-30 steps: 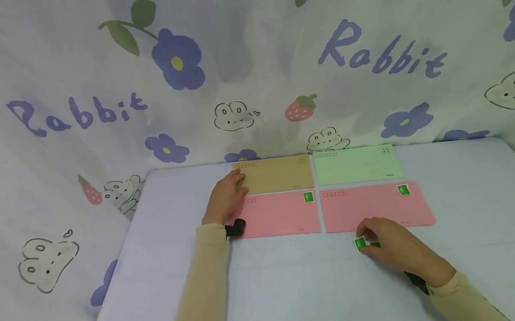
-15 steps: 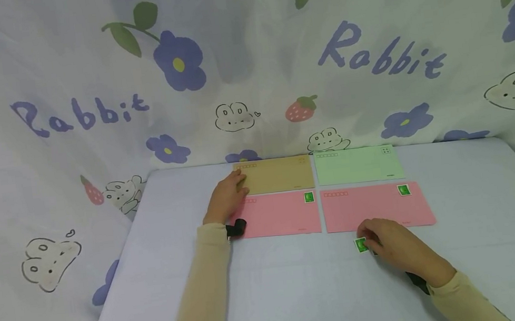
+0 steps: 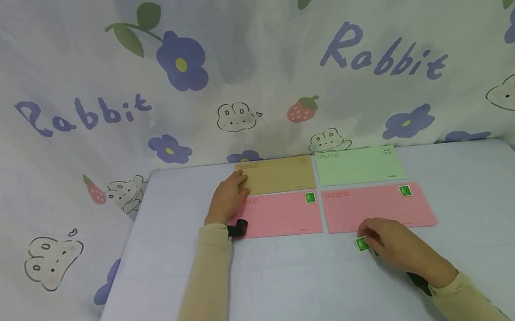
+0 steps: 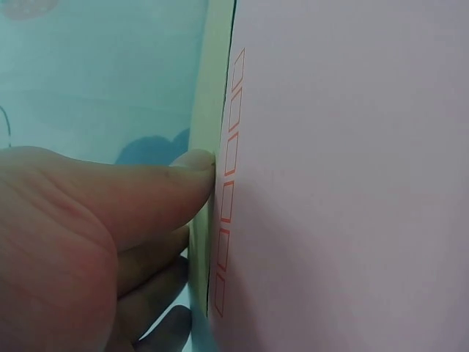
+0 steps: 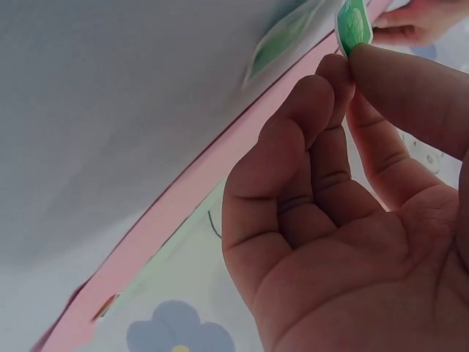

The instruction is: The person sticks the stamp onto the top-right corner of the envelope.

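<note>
My left hand (image 3: 227, 198) rests at the left ends of a tan envelope (image 3: 278, 176) and the left pink envelope (image 3: 279, 221). In the left wrist view, the thumb (image 4: 165, 192) touches the tan strip along the pink edge. Below the right pink envelope (image 3: 363, 209), my right hand (image 3: 396, 245) pinches a small green stamp (image 5: 354, 26) between thumb and fingertip. A second green stamp (image 5: 282, 44) lies on the table beside it, mostly hidden by the hand in the head view.
A light green envelope (image 3: 358, 166) lies at the back right. Green stamps sit at the top right corners of the left pink envelope and the right one. A patterned cloth (image 3: 247, 66) hangs behind the white table (image 3: 301, 293).
The right thumb has closed in at the stamp, and the second stamp shows a little differently beneath the hand. The left hand stays in place; the head view shifts slightly.
</note>
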`<state>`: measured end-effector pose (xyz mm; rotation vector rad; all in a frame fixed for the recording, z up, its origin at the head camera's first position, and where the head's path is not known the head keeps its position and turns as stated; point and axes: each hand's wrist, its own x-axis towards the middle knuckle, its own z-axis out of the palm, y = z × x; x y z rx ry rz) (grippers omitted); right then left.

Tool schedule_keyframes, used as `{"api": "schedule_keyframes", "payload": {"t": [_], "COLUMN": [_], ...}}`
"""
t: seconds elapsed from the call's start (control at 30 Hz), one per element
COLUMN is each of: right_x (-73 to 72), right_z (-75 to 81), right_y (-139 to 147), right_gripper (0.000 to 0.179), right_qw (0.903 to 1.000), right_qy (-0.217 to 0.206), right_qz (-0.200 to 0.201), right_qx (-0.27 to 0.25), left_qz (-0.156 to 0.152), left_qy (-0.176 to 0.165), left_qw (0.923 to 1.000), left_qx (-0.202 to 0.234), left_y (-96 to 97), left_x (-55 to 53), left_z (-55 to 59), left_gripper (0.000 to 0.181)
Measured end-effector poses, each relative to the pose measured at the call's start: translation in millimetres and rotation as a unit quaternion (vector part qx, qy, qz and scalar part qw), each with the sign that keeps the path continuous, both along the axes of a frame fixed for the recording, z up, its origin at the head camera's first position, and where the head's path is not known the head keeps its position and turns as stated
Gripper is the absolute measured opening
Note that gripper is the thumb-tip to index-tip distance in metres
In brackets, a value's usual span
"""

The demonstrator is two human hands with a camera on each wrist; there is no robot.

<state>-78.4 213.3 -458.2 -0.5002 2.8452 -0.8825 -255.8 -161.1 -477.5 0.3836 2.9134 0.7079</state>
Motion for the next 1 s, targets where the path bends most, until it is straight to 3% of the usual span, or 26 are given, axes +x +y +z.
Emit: {"api": "schedule_keyframes", "payload": {"t": [1.0], "right_x": [-3.7], "right_z": [13.3], "right_y": [-5], "right_gripper": [0.011], "right_qw": [0.9990], "right_qy": [0.041], "right_qz": [-0.004], "right_qx": [0.014], "left_qz": [0.000], "left_qy": [-0.004], "left_qw": [1.0000], "left_qx": [-0.005], "left_y": [2.0], "left_x": [3.6], "left_z": [3.9], "left_gripper": [0.049]}}
